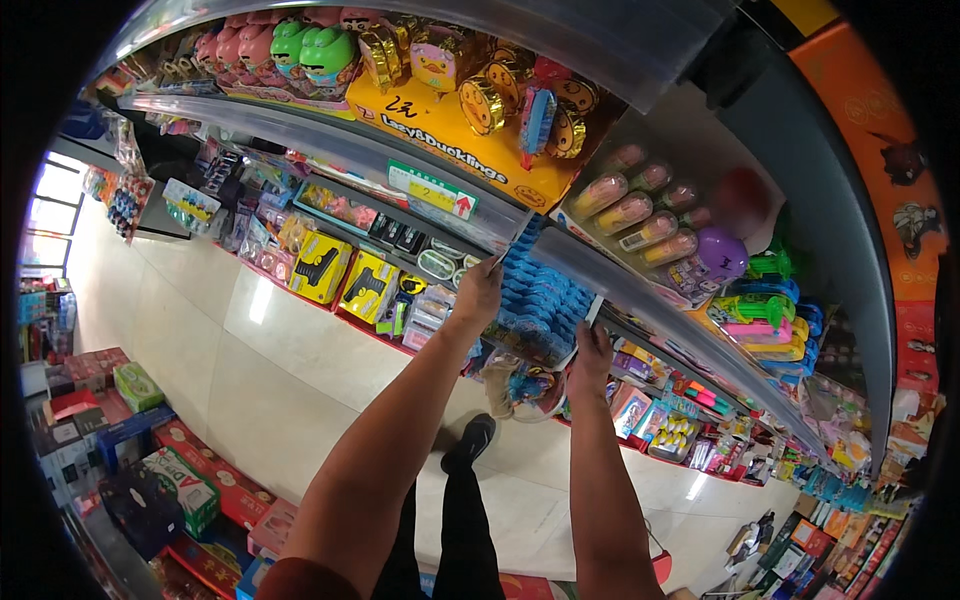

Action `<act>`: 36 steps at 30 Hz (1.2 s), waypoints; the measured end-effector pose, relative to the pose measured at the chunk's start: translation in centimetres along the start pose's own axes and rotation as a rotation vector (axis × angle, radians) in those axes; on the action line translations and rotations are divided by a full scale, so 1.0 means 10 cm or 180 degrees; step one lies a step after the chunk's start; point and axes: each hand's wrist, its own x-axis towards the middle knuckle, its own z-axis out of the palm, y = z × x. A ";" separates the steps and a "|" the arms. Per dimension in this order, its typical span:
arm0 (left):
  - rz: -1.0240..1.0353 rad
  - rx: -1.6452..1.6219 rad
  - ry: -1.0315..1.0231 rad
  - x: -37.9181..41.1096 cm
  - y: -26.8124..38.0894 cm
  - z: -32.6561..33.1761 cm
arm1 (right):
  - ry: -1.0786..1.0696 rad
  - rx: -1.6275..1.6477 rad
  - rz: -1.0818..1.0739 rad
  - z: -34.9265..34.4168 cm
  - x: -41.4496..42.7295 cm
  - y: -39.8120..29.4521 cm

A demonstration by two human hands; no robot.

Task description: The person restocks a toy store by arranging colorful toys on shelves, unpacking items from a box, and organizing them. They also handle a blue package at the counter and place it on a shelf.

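Note:
Both hands hold a display box (531, 341) packed with several blue wavy items (551, 292); I cannot tell what they are. My left hand (480, 291) grips its left edge, close to a shelf's price strip (431, 190). On the right side, my right hand (591, 351) pinches the box's white edge near the front corner. The box sits tilted at a shelf's front, its far end partly hidden under the shelf above. Beyond it stand a yellow carton of gold-wrapped duck-faced sweets (442, 131) and a tray of capsule-shaped containers (637, 214).
Lower shelves hold boxed toy pistols (321, 268) on the left and small packaged goods (671, 435) on the right. A bag-like bundle (517, 386) hangs or lies below the box. Stacked cartons (180, 487) line the tiled floor (285, 382) behind. My shoe (476, 439) stands near the shelf base.

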 end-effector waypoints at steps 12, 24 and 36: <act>-0.0544 -0.1421 -0.1115 -0.30 0.07 -0.40 | -0.0283 -0.1480 -0.0545 0.00 -0.37 0.21; 0.1056 0.0721 -0.0033 -0.14 0.11 -0.26 | 0.0606 -0.3111 -0.1227 0.09 0.23 0.02; 0.1085 0.1071 0.0616 -0.15 0.28 -0.23 | 0.1066 -0.2997 -0.2089 -0.01 0.26 -0.03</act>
